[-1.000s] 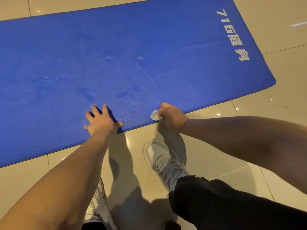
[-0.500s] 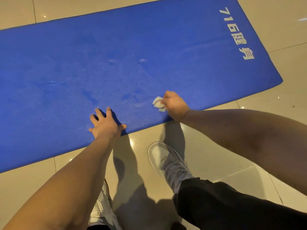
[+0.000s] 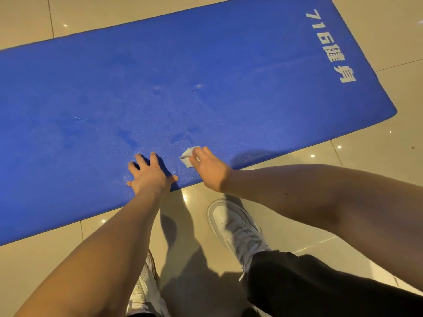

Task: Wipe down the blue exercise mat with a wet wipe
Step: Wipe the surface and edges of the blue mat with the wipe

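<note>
- Blue exercise mat [image 3: 206, 65] flat on tiled floor [image 3: 377, 161].
- Left hand [image 3: 150, 173] spread, pressing the mat's near edge.
- Right hand [image 3: 209, 167] pinches wet wipe [image 3: 188, 156] beside it.
- Advice: firm overlapping strokes, brace mat.

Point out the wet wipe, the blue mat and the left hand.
wet wipe [image 3: 188, 157], head view, on its visible white fold.
blue mat [image 3: 229, 65], head view, on bare surface mid-mat.
left hand [image 3: 151, 175], head view, on the back of the hand.
</note>
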`<state>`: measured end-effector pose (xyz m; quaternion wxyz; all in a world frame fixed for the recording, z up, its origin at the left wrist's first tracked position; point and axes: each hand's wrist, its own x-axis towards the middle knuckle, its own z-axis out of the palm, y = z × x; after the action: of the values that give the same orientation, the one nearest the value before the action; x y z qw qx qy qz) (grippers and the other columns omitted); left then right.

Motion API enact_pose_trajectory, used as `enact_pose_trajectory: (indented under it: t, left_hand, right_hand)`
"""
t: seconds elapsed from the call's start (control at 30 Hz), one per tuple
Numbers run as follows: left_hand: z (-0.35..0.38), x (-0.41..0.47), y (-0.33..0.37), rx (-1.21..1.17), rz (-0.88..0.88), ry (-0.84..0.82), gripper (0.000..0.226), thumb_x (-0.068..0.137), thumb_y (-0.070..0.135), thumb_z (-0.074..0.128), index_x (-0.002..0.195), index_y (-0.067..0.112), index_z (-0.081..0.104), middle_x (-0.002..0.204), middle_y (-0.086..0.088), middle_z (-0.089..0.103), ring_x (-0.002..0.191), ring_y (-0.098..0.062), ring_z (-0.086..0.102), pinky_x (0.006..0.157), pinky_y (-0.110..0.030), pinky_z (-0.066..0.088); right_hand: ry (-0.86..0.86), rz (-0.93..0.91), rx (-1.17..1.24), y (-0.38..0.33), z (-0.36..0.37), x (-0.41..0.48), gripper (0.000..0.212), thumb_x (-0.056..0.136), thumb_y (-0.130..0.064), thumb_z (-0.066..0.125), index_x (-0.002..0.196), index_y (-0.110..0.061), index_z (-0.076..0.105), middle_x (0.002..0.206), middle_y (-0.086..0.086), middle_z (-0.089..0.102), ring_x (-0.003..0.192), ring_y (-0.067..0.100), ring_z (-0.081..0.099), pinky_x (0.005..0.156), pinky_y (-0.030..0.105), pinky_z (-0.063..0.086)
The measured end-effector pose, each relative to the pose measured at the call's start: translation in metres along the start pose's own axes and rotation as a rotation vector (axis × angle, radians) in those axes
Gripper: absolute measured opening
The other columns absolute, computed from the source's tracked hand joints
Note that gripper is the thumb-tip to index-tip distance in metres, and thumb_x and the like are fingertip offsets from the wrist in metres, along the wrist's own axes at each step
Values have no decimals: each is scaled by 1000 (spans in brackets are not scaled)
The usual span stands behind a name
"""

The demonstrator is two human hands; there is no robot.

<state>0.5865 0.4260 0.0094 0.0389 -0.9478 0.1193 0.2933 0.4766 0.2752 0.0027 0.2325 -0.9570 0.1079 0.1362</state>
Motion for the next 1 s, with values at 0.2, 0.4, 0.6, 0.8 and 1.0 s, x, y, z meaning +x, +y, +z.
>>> enact_pose_trajectory:
  t: [0.2, 0.4, 0.6, 0.8, 1.0]
  left_hand:
    - [1, 0, -1, -9, 9, -5, 101, 80, 63, 73, 155, 32, 13, 165, -3, 1, 148, -38, 6, 104, -62, 44]
    - [1, -1, 0, -12, 10, 2, 102, 80, 62, 74, 156, 33, 13, 165, -3, 1, 150, -38, 5, 105, -62, 43]
    - [0, -1, -1, -5, 8, -4, 101, 80, 61, 74, 156, 32, 13, 164, -4, 1, 149, -38, 6, 106, -62, 42]
    - [3, -1, -1, 1, 6, 1, 102, 80, 64, 73, 156, 32, 12, 164, -3, -1, 149, -37, 5, 106, -62, 40]
    - [0, -3, 0, -5, 10, -5, 99, 82, 62, 72, 155, 32, 13, 165, -4, -1, 150, -38, 5, 109, -63, 38]
  right_hand:
    - [63, -57, -43, 51, -22, 12, 7, 103, -16, 41, 101, -15, 48, 105, 8, 48, 96, 33, 50, 86, 50, 43]
    - [267, 341, -86, 90, -58, 14, 9, 95, -12, 37, 93, -9, 46, 100, 7, 47, 87, 28, 43, 71, 36, 30]
    - [115, 98, -87, 28, -19, 19, 31, 92, -1, 53, 121, 0, 60, 125, 22, 49, 116, 35, 45, 94, 39, 37]
    - [-74, -230, -128, -10, 6, 20, 32, 86, 9, 48, 110, -10, 58, 102, 6, 37, 97, 23, 43, 70, 28, 33]
    - [84, 55, -129, 46, -35, 38, 8, 99, -17, 45, 104, -14, 51, 109, 10, 48, 97, 30, 48, 75, 37, 37]
